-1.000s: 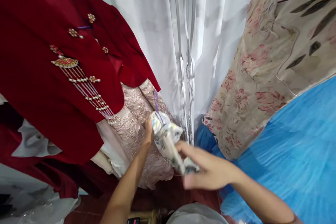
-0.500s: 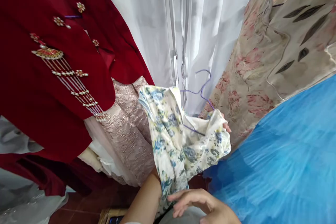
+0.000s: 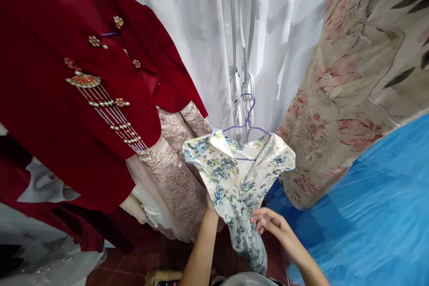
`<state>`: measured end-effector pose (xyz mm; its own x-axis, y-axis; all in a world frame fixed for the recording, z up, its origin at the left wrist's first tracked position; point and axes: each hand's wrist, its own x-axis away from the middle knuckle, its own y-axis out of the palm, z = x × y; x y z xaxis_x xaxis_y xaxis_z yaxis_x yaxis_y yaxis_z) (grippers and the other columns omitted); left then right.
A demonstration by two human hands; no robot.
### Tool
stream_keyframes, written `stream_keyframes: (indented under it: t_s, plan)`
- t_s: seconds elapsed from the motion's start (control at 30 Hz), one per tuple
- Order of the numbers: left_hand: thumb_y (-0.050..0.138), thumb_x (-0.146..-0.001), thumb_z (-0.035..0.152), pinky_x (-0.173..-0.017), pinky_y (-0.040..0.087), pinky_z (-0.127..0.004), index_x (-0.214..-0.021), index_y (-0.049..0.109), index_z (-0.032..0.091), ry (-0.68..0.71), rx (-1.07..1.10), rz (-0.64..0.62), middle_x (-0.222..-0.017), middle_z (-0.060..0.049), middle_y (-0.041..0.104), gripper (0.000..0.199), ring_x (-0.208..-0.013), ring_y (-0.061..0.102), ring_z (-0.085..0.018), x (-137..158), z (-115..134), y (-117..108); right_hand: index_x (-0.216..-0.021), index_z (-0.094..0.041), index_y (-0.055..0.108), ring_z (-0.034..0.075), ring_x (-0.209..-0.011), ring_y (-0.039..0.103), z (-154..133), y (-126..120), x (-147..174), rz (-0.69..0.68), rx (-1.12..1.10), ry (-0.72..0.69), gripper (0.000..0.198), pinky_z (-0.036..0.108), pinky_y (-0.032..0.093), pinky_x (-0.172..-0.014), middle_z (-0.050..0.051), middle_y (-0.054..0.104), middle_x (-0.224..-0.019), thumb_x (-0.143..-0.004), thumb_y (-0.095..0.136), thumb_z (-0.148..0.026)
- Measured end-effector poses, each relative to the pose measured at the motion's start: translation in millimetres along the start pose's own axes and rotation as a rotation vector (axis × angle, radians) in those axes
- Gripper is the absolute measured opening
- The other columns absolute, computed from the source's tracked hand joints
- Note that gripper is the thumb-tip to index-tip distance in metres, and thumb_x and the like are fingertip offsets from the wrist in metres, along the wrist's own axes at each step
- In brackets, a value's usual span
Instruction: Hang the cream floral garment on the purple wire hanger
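Observation:
A white dress (image 3: 223,167) with a blue and yellow floral print hangs on a thin purple hanger (image 3: 248,118), its collar spread on both shoulders. The hanger's hook is up among white plastic hooks (image 3: 237,94) at the curtain; whether it bears on them I cannot tell. My left hand (image 3: 211,208) is at the left side of the bodice, its fingers hidden behind the cloth. My right hand (image 3: 270,224) is at the right side of the waist, its fingers loosely bent and apart, touching or very near the fabric.
At left hangs a dark red jacket (image 3: 110,143) with beaded ornaments, over a pink brocade garment (image 3: 177,165). White curtains (image 3: 191,31) form the back. On the right are a beige floral garment (image 3: 338,94) and a blue tulle skirt (image 3: 375,201). A phone (image 3: 167,283) lies low at the bottom edge.
The purple hanger has moved left and turned upright, its hook now among the white hooks. The dress has straightened out. My left hand left the right shoulder; my right hand rose to the waist.

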<state>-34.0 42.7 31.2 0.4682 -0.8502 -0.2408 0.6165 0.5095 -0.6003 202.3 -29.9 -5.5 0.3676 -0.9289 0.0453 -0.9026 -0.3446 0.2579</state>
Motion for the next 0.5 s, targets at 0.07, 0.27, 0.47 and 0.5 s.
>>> stream_keyframes:
  t_s: [0.07, 0.27, 0.47, 0.5]
  plan:
    - [0.042, -0.099, 0.064, -0.094, 0.057, -0.043, -0.1, 0.075, 0.011, 0.011, 0.323, -0.148, -0.097, -0.014, 0.076, 0.063, -0.095, 0.072, -0.024, 4, -19, -4, -0.119, -0.019, 0.067, 0.022, -0.082, 0.066, 0, 2, -25, 0.181, 0.163, -0.067, 0.044, 0.034, 0.052, -0.073, 0.012, 0.073, -0.108, -0.09, 0.067, -0.053]
    - [0.082, -0.075, 0.043, -0.106, 0.049, -0.042, -0.113, 0.076, 0.018, -0.163, 1.008, -0.515, -0.117, -0.012, 0.075, 0.046, -0.114, 0.069, -0.03, 4, -42, -7, -0.083, -0.02, 0.06, 0.021, -0.065, 0.061, 0, 30, -94, 0.338, 0.541, -0.192, 0.026, 0.031, 0.046, -0.062, 0.005, 0.067, -0.075, -0.089, 0.06, -0.045]
    - [0.075, -0.076, 0.037, -0.108, 0.048, -0.043, -0.117, 0.073, 0.017, -0.174, 1.018, -0.436, -0.12, -0.012, 0.074, 0.045, -0.122, 0.064, -0.031, -5, -43, -9, -0.081, -0.02, 0.059, 0.019, -0.061, 0.06, 8, 42, -110, 0.45, 0.6, -0.16, 0.02, 0.028, 0.043, -0.059, 0.003, 0.067, -0.069, -0.082, 0.062, -0.04]
    - [0.075, -0.076, 0.037, -0.108, 0.048, -0.043, -0.116, 0.073, 0.017, -0.172, 1.016, -0.446, -0.12, -0.012, 0.074, 0.045, -0.123, 0.064, -0.031, -7, -44, -10, -0.08, -0.02, 0.059, 0.019, -0.061, 0.06, 8, 44, -110, 0.431, 0.581, -0.163, 0.02, 0.028, 0.043, -0.059, 0.003, 0.066, -0.068, -0.083, 0.061, -0.039]
